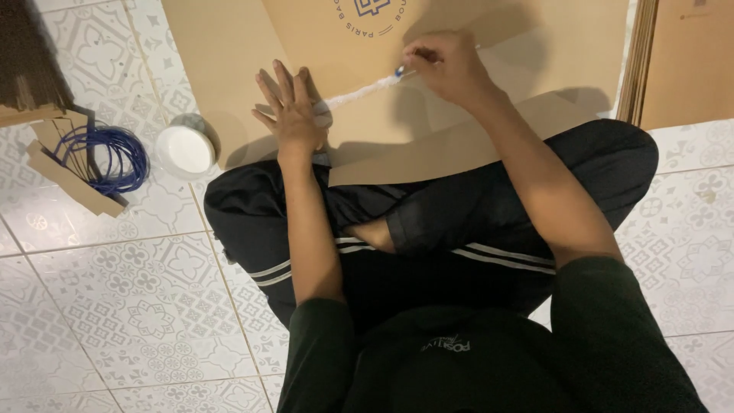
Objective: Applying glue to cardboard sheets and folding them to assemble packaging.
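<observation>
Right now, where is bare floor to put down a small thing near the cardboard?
Bare tiles lie on the left, below the white round tub and blue cord, beside the leg. More bare tiles lie on the right, beyond the knee. The cardboard is crowded where the left hand presses flat and the right hand pinches a white strip.

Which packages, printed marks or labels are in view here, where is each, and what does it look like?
Flat brown cardboard box: on the tiled floor ahead of the person, left hand pressing it.
Round dark-blue printed emblem: top centre of the cardboard, cut off by the frame.
Small pale logo: on the dark shirt, bottom centre.
</observation>
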